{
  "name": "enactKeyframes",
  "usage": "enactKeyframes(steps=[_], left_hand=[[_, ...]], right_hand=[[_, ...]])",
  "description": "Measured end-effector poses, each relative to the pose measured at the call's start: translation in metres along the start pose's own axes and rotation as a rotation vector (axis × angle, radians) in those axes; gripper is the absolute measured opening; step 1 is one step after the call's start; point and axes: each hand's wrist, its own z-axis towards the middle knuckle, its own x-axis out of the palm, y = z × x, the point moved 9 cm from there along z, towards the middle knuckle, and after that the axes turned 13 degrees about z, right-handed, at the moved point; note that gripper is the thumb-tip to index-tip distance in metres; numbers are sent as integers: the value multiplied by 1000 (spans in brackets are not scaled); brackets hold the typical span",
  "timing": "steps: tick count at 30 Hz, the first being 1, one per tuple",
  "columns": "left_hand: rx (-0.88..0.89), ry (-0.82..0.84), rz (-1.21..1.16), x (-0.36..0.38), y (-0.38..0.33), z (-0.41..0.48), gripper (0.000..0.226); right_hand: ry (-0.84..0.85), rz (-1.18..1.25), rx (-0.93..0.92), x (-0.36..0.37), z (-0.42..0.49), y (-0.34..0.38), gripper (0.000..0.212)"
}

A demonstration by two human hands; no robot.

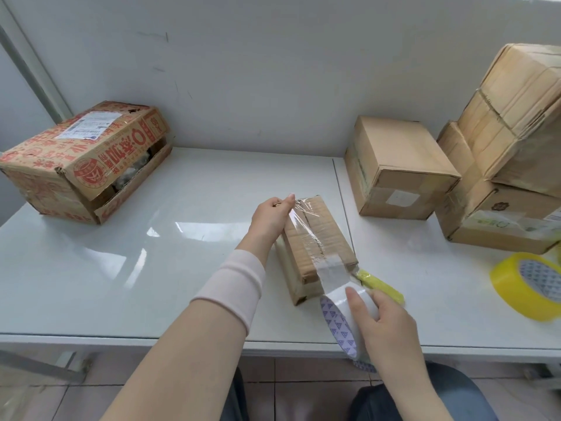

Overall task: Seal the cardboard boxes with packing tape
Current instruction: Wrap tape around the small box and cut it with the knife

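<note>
**Tape strip drawn along the small box's top seam**

The left hand (273, 217) grips the far end of the small cardboard box (329, 238), thumb pressing the end of the clear tape strip (306, 235) onto it. The strip runs along the top seam toward the right hand (385, 317), which is closed around the tape roll (343, 314) just past the box's near edge, at the tabletop's (151, 253) front edge. The roll's core shows a blue triangle pattern; no words are readable.

A yellow-handled cutter (382, 287) lies just beyond the right hand's fingers; I cannot tell whether they touch it.

Well left of the left hand sits a printed box (76, 165) with red Chinese characters, a round red emblem and a white shipping label, its print too small to read. Beyond the right hand stands a plain box (397, 168) with 1 blank white sticker. Right of it is a stack of boxes (516, 132); the lowest carries a small flower-like mark. A yellow tape roll (528, 287) lies right of the right hand.

Bare tabletop spreads left of the left forearm.
</note>
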Motion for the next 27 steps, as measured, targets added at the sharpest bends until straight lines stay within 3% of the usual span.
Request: enactKeyframes(steps=[5, 8, 11, 13, 15, 18, 27], left_hand=[[14, -1, -3, 0, -4, -4, 36], [104, -33, 30, -4, -16, -12, 20], [475, -198, 236, -22, -53, -44, 40], [764, -101, 355, -10, -75, -76, 40], [892, 68, 558, 14, -71, -97, 42], [905, 152, 794, 28, -52, -100, 48], [1056, 149, 858, 26, -52, -109, 66]], right_hand=[[35, 56, 59, 19, 6, -23, 34], [64, 88, 68, 24, 9, -28, 37], [78, 114, 67, 26, 9, -30, 43], [93, 133, 66, 26, 9, -30, 46], [105, 158, 66, 28, 10, -29, 46], [116, 177, 71, 29, 10, -27, 38], [232, 341, 106, 27, 0, -40, 9]])
